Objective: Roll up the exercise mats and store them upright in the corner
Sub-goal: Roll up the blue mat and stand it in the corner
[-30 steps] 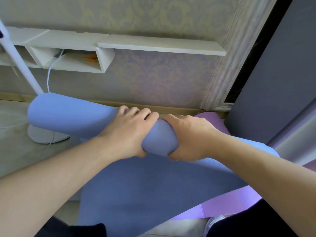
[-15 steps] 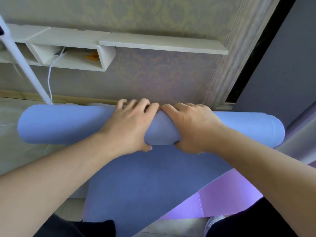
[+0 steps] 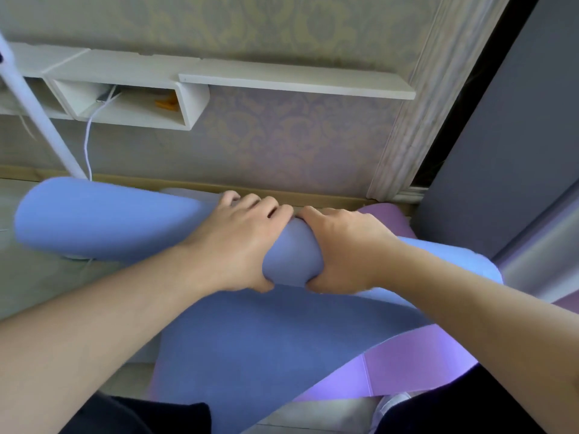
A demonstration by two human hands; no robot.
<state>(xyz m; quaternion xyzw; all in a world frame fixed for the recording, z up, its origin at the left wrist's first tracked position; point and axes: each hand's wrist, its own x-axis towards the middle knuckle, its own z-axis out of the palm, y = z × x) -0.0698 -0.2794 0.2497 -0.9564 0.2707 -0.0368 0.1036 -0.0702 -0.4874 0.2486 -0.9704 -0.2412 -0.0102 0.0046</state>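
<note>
A blue exercise mat is partly rolled into a thick tube, with its flat unrolled part stretching toward me. My left hand and my right hand grip the roll side by side at its middle, fingers over the top and thumbs underneath. The roll tilts, its left end higher than its right end. A purple mat lies flat beneath the blue one, and part of it shows beyond my right hand near the wall.
A white wall shelf with open cubbies hangs above. A white lamp pole and a white cable stand at the left. A grey door panel and its frame fill the right. Wooden skirting runs along the wall.
Half a second ago the roll lay level and higher in view. Now its right end has dropped and the left end tilts up, with both hands still gripping the middle.
</note>
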